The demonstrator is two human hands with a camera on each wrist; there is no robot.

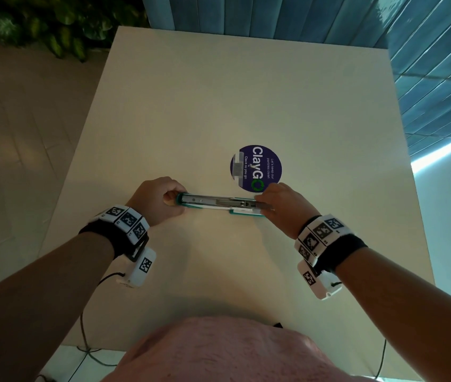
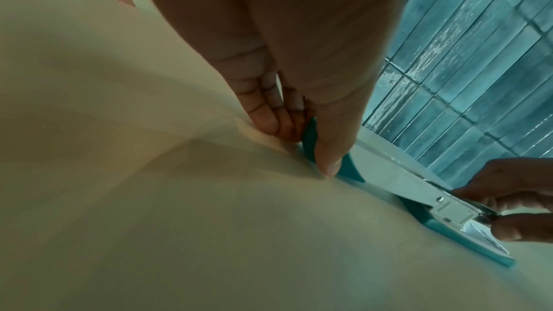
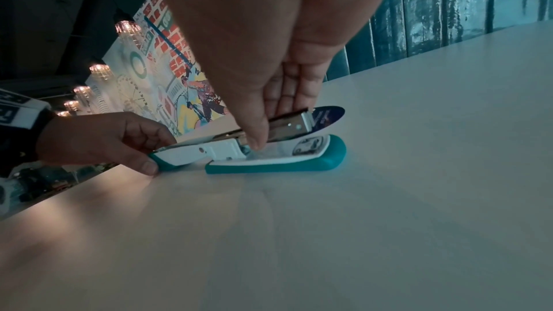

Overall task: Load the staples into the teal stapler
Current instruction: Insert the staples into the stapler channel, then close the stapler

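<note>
Your stapler (image 1: 219,205) lies swung fully open on the bench (image 1: 246,92), stretched left to right in front of you. It is teal underneath with white inner plastic. The flipped-back top arm points left, the base (image 3: 278,164) sits flat on the right, and the metal magazine (image 3: 287,124) tilts up above the base, its front end raised off it. The head view shows the silver channel running along the middle.

Your left hand (image 1: 158,202) grips the teal end of the top arm: the thumb presses its near side down by the bench and the fingers curl round the far side. Your right hand (image 1: 282,205) pinches the magazine, thumb (image 3: 254,131) on the near side and fingers behind it. You cannot tell from these views whether staples sit in the channel.

A round dark-blue sticker (image 1: 256,168) lies on the bench just behind your right hand, and a small pale strip (image 1: 237,168) rests on its left part; what that strip is stays unclear.

The stapler sits in the near half of the bench, well clear of both side edges. The far half is open bench up to the blue tiled wall (image 1: 274,15), and a plant (image 1: 39,23) stands beyond the far left corner.
</note>
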